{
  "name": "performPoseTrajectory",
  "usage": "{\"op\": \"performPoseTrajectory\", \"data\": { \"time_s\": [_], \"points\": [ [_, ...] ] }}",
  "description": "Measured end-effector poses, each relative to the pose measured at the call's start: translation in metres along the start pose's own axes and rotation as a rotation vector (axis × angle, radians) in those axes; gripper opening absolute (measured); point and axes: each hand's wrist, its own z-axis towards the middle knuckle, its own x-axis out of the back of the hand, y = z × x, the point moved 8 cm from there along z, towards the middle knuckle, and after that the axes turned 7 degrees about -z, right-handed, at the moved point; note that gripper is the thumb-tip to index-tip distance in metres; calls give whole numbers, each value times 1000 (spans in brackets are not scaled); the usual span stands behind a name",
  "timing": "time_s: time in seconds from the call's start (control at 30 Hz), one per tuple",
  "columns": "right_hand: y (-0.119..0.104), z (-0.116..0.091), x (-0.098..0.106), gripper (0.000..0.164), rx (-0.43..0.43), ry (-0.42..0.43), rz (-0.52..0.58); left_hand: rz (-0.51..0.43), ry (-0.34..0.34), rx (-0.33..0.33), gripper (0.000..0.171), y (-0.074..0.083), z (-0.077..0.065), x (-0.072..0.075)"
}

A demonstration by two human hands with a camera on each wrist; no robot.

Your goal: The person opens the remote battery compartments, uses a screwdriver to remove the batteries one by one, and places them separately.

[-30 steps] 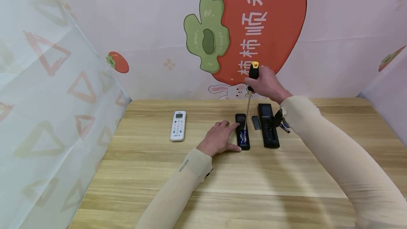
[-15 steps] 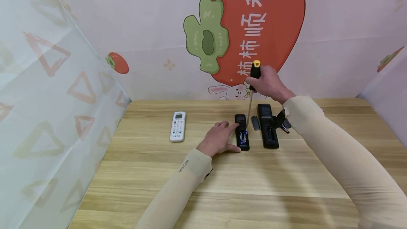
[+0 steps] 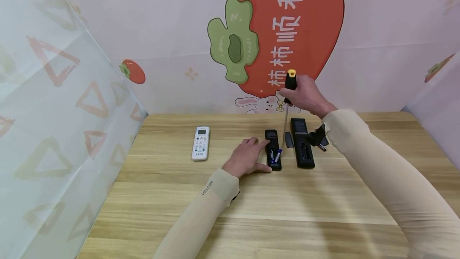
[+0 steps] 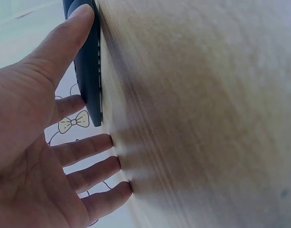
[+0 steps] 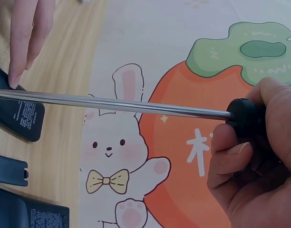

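My left hand touches a small black remote control, lying back up, with thumb and index finger at its near side. In the left wrist view the other fingertips rest on the table. The remote's battery compartment shows open. One blue and silver battery sticks up askew over the compartment's right edge, beside another lying in it. My right hand grips the black handle of a screwdriver with a yellow end. Its long metal shaft points down, the tip beside the tilted battery.
A small battery cover lies right of the small remote. Beyond it is a larger black remote with its compartment open, and a loose battery partly hidden by my right wrist. A white remote lies left. A printed backdrop rises behind the table.
The screwdriver tip has moved right, out of the small remote's compartment. One battery has lifted and tilted over the compartment's right edge. My left hand has stayed in place.
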Motion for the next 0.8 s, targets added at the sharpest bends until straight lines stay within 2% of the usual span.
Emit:
{"op": "performPoseTrajectory", "data": {
  "time_s": [0.8],
  "points": [
    [11, 1, -4, 25, 3, 2, -7, 2, -2, 1, 93, -1, 1, -1]
  ]
}}
